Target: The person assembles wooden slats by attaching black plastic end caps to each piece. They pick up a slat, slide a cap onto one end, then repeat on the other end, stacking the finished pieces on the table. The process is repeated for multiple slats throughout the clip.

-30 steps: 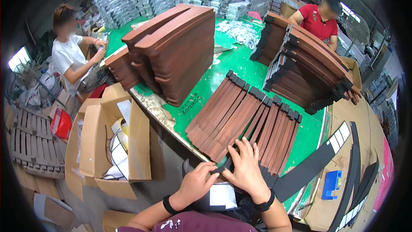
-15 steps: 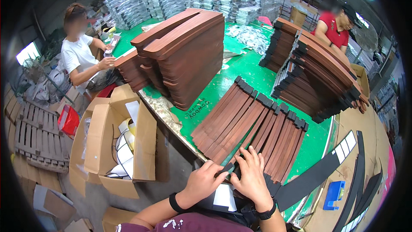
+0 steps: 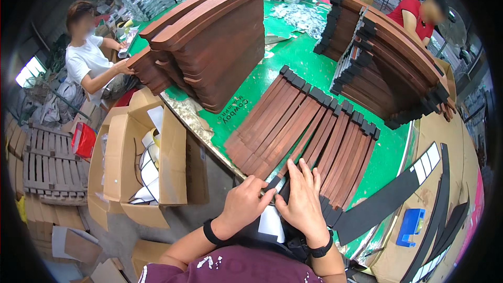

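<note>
A fanned row of brown wooden slats point(image 3: 272, 126) lies before me, many ends capped in black. My left hand point(image 3: 243, 199) is closed in a pinch on a small black strip point(image 3: 273, 182) at the near end of one slat. My right hand point(image 3: 304, 199) lies just beside it, fingers stretched out over the slats and thumb pointing toward the left hand. Whether the right thumb touches the strip is hard to make out. A white paper sheet point(image 3: 271, 224) shows below the hands.
Tall stacks of brown slats point(image 3: 220, 47) and black-ended slats point(image 3: 398, 68) stand on the green tabletop point(image 3: 293, 47). At right lie a black sheet point(image 3: 387, 199) and a blue tape dispenser point(image 3: 410, 227). An open cardboard box point(image 3: 175, 167) stands left. Two people work across the table.
The view has tilted down a little. My right fingers have straightened and come closer together along the slat. The left hand keeps its pinch at the slat's end.
</note>
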Demonstrator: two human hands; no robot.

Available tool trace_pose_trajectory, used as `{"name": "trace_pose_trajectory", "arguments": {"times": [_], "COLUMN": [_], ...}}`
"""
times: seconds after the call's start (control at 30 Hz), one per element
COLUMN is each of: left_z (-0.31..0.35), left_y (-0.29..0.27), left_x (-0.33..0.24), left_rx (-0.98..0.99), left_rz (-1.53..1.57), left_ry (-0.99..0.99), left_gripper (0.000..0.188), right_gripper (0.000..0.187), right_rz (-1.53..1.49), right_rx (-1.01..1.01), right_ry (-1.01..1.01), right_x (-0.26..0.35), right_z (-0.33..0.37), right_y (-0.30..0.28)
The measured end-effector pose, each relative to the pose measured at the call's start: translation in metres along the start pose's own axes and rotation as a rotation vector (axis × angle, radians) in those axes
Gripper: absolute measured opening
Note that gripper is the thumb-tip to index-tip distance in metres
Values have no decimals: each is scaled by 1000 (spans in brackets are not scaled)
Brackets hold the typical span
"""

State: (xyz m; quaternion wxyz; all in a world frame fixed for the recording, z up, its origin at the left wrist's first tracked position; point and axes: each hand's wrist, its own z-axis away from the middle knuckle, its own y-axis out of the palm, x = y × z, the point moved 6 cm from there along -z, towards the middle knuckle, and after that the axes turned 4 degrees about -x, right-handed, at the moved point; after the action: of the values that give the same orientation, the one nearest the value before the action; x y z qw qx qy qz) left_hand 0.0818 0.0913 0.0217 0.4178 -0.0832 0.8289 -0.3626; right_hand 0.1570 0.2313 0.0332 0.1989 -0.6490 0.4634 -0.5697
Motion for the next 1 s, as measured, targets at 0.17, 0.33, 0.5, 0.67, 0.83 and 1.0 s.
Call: {"name": "trace_pose_trajectory", "arguments": {"times": [0.17,0.33,0.5,0.67,0.83,1.0], "left_z": [-3,-6,-6,-6,-6,-5], "left_y": [4,7,9,10,10,11], "left_x": [-2,-5,-7,-8,-9,-8], "left_rx": [20,30,42,96,105,101], "left_rz": [-89,-125,-153,-147,-152,-163], "left_ry": [4,-7,-6,-43,-38,-40], "left_gripper": [26,28,29,25,24,24], "right_gripper": [93,96,95,94,94,92], "right_rz": [10,-9,-5,-3,-18,-18], "right_rx": [11,-7,-21,-31,-32,-36], "right_ry": [-1,-1,-10,-13,-17,-23], "right_x": [1,-1,0,0,1,0], "right_z": [-2,0,0,-1,-1,-1], "right_y": [1,2,2,1,0,0]}}
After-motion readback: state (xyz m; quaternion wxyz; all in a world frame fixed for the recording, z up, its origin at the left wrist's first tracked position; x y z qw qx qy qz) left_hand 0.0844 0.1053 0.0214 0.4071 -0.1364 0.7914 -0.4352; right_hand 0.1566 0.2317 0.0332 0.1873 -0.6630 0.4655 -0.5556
